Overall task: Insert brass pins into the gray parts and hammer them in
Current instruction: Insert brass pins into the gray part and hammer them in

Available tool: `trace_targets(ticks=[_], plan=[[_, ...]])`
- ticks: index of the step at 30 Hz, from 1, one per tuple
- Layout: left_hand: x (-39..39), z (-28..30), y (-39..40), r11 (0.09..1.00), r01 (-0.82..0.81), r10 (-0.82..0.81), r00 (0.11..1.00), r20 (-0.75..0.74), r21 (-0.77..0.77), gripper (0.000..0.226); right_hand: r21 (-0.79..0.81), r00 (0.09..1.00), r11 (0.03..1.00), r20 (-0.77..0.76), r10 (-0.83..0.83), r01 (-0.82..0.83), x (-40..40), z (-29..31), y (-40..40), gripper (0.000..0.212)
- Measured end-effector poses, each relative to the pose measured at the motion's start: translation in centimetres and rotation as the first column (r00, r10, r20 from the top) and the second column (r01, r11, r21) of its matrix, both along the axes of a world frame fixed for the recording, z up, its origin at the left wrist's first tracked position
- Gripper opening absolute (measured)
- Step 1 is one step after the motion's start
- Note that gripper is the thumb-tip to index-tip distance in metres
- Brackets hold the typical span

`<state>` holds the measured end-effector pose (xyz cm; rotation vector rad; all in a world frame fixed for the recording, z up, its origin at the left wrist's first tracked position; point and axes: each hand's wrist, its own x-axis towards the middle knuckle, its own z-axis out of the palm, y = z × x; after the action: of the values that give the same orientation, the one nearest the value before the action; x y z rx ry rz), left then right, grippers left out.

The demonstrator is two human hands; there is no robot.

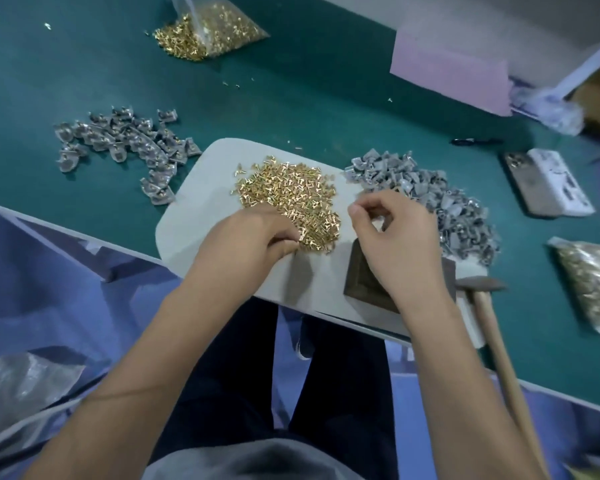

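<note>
Brass pins (288, 194) touching left hand (246, 237) fingertips.

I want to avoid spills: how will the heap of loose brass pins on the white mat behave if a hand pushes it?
The brass pins would probably scatter, not slide together: they lie loose and unbound. Being short and round, some may roll off the white mat. Each looks light; strays already dot the green table.

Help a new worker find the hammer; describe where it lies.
Start at the pale mat on the green table. At the mat's right end, beside the dark block, lies the hammer, its handle running toward the person. It is the only wooden-handled tool there.
</note>
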<state>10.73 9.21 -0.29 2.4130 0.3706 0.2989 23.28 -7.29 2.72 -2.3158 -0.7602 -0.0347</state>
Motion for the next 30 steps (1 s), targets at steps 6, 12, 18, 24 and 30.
trace_targets(ticks=[6, 12, 18, 24, 30], plan=[[0.6, -0.5, -1.2, 0.986, -0.022, 0.033, 0.997, -0.064, 0.167, 0.009, 0.162, 0.999, 0.987, -0.03, 0.02, -0.015, -1.1, -0.5, -0.8, 0.01], [1.0, -0.4, -1.3, 0.965, 0.015, 0.014, 0.994, -0.106, 0.26, 0.009, 0.221, 0.997, 0.975, -0.077, 0.028, -0.011, -1.3, -0.3, -1.5, 0.007], [0.7, 1.3, -2.9, 0.993, -0.074, 0.083, 0.991, 0.109, -0.089, 0.005, 0.293, 0.993, 0.953, -0.062, 0.101, -0.079, -1.7, 0.0, -2.5, 0.007], [1.8, 4.0, -8.0, 0.639, 0.17, -0.04, 0.981, 0.188, -0.75, 0.015, 0.434, 0.99, 0.895, -0.045, 0.13, -0.098, -2.7, -0.2, -6.6, 0.022], [4.0, 4.1, -10.7, 0.548, 0.141, -0.077, 0.99, 0.118, -0.824, 0.013, 0.51, 0.998, 0.86, -0.041, 0.037, -0.011, -3.1, 0.2, -10.0, 0.013]])
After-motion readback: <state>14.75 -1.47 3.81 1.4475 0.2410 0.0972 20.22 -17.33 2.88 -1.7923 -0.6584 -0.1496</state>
